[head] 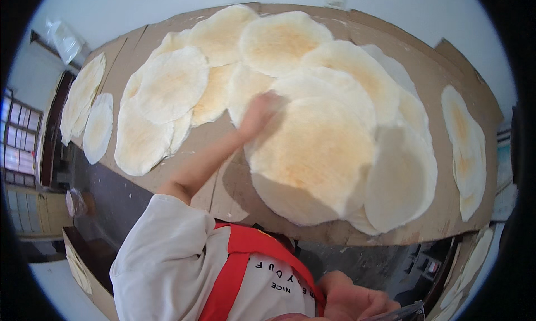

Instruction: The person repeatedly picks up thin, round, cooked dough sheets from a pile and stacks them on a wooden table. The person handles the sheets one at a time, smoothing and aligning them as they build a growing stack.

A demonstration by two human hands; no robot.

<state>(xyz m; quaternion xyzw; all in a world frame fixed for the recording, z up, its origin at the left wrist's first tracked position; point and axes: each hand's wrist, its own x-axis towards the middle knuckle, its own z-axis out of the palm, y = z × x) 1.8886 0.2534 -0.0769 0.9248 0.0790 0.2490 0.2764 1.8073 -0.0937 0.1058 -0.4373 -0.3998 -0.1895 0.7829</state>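
Observation:
Large, thin, round pale sheets that look like flatbreads, with yellow-brown middles, lie overlapping on a cardboard-covered table. My left hand, blurred, reaches over the left edge of the large front flatbread; whether its fingers grip anything cannot be told. Behind it lie more flatbreads, and a smaller round one rests on the left group. My right hand is low by my red apron, its fingers partly curled beside a dark-edged, clear-looking item cut off by the picture's edge; its hold is unclear.
Cardboard covers the table up to the white wall. Separate flatbreads lie at the far left and far right. More sheets rest on surfaces at the lower left and lower right. A plastic bag hangs at the upper left.

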